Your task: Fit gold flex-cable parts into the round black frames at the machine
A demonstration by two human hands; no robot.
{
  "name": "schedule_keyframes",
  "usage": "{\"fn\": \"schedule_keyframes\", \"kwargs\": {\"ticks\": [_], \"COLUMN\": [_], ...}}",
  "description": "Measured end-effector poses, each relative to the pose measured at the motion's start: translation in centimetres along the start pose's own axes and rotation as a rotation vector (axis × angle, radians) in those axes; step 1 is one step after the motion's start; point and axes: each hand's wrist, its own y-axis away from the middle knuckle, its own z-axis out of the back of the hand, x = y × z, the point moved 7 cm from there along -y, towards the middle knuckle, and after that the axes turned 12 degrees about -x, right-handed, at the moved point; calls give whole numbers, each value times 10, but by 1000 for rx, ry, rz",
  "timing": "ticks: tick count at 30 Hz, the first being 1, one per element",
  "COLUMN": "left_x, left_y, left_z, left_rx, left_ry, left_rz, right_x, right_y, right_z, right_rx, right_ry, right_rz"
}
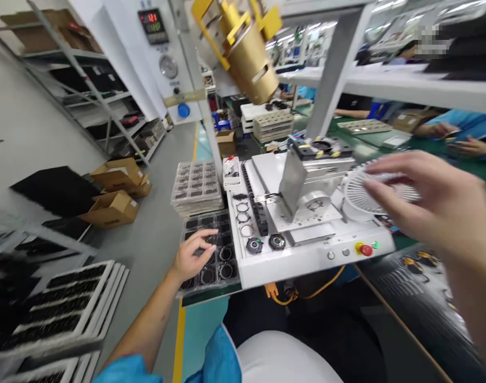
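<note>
My left hand (192,256) hovers over a compartment tray (235,272) of round watch-like cases (207,275). Its thumb and index finger are apart, and I see nothing between them. At the right, my right hand (442,202) is raised in front of a white round fan (357,199), slightly blurred, thumb and fingers apart with no object visible in them. Two round black watch modules (254,244) lie on the front of the white machine base (307,264). Thin rings (243,217) lie behind them. A metal fixture block (296,183) stands mid-base.
A brass press head (254,69) hangs above the base. Stacked clear trays (197,186) stand behind the compartment tray. A red button (365,249) sits on the base front. Orange-and-black parts (414,264) lie at the right. Cartons (111,209) and racks stand left; co-workers sit across.
</note>
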Motion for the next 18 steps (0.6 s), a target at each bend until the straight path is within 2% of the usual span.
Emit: {"fn": "schedule_keyframes", "kwargs": {"ticks": [2, 4, 6, 9, 11, 12, 14, 16, 18], "left_x": [-14, -20, -22, -25, -31, -36, -50, -69, -93], "left_y": [-9, -15, -20, -31, -45, -53, -75, -102, -134], "left_z": [-1, 3, 7, 14, 18, 17, 11, -3, -22], "left_rx": [-13, -36, -36, -42, -74, -84, -79, -59, -69], "left_ry": [27, 51, 54, 67, 82, 83, 75, 79, 100], "left_rz": [-54, -71, -44, 27, 46, 42, 12, -45, -117], "right_x": [26, 28, 17, -1, -4, -3, -1, -2, -5], "right_y": [-36, -69, -95, -115, -121, -124, -127, -124, -107], "right_z": [-19, -41, -64, -89, -94, -92, -83, -65, -44], "right_rx": [-7, 65, 223, 492, 558, 542, 429, 231, 51], "right_ry": [-39, -17, 10, -9, -60, -95, -178, -287, -414], "right_rz": [260, 355, 323, 207, 170, 168, 160, 124, 58]}}
